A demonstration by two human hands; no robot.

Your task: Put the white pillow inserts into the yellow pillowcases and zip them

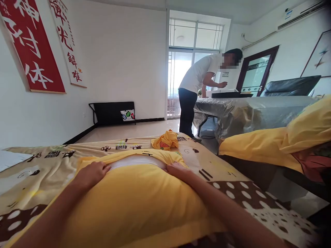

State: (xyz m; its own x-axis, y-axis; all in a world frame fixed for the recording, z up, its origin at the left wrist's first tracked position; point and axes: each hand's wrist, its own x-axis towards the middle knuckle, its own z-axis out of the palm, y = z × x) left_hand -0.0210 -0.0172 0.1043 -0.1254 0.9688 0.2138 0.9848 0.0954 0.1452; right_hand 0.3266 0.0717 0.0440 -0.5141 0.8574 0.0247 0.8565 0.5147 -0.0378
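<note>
A yellow pillowcase (pixel 134 203) lies in front of me on a patterned blanket (pixel 227 172), with a white pillow (pixel 134 161) showing through its far opening. My left hand (pixel 92 173) grips the left side of that opening, fingers curled over the fabric edge. On the opposite side, my right hand (pixel 178 169) is closed on the edge of the same opening. The pillow fills out the case between both hands. Just beyond lies a crumpled yellow cloth (pixel 166 140) with a reddish print.
A person (pixel 199 79) in a white shirt bends over a plastic-covered table (pixel 279 106) at the back. Yellow bedding (pixel 253 143) is heaped at right. A white pillow corner (pixel 12 160) shows at far left. A folded black frame (pixel 113 113) leans against the wall.
</note>
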